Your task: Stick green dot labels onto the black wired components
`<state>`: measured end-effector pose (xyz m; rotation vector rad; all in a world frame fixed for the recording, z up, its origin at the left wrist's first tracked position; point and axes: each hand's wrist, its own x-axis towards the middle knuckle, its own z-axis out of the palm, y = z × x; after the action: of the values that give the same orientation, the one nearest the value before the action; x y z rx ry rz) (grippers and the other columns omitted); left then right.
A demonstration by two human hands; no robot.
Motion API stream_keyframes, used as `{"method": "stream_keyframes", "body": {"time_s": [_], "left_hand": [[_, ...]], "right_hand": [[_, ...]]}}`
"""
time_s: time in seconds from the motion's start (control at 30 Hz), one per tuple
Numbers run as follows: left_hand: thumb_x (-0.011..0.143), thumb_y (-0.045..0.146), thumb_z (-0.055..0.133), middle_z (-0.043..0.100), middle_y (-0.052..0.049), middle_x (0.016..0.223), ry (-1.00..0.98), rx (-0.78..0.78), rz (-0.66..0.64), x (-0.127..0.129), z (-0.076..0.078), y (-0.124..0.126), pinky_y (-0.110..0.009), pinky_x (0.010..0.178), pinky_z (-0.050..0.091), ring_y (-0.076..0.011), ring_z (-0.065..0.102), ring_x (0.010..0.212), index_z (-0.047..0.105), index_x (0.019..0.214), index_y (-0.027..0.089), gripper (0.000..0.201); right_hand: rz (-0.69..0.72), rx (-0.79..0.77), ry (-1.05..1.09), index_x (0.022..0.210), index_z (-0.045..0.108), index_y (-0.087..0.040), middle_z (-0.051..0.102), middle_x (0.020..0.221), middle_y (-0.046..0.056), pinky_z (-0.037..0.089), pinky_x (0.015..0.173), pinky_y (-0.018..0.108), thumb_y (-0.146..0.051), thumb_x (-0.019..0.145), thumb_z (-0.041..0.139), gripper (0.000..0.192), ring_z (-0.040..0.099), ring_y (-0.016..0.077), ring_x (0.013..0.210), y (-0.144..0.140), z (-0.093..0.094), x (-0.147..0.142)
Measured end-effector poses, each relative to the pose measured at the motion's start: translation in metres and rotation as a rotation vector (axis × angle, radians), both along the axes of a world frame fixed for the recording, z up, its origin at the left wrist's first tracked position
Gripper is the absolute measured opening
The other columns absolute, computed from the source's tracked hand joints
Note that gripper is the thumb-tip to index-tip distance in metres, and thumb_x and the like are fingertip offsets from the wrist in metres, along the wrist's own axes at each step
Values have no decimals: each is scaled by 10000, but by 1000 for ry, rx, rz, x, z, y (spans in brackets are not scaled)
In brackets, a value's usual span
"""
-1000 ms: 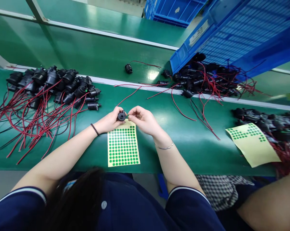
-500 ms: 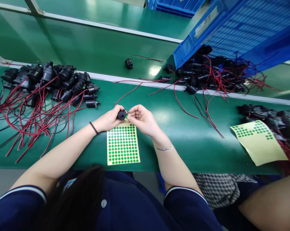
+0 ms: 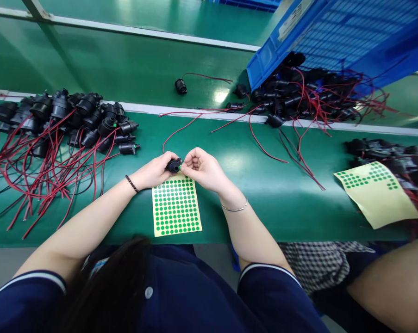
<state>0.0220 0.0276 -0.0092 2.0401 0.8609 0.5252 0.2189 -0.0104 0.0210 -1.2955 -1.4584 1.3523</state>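
Observation:
My left hand is closed around a small black pump, its round port facing toward me. A red wire runs away from behind that hand across the bench. Pinched at the pump's right side are the thumb and forefinger of my right hand, with a green round sticker showing at the fingertips. Just below both hands lies a pale yellow sheet covered in rows of green dot stickers; its top edge is partly hidden by the hands.
Many black pumps with red wires are heaped at left. More pumps spill from a tilted blue crate at back right. One pump lies beyond the white ledge. Far right, a partly used sticker sheet rests near another person's arm.
The pump has tilted slightly in my left hand, and my right fingertips have come closer against its side with the green sticker. The whole view has shifted a little.

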Motion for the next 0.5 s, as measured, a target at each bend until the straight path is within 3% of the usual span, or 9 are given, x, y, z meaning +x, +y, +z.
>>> {"method": "stream_keyframes", "body": {"time_s": [0.5], "left_hand": [[872, 227, 570, 688, -71, 1108, -9, 112, 24, -1, -9, -1, -325, 838, 549, -199, 687, 976, 533, 1114, 206, 246]], "right_hand": [[-86, -84, 34, 792, 555, -195, 596, 672, -49, 478, 603, 247, -253, 628, 706, 230, 562, 86, 601, 2, -4, -6]]}}
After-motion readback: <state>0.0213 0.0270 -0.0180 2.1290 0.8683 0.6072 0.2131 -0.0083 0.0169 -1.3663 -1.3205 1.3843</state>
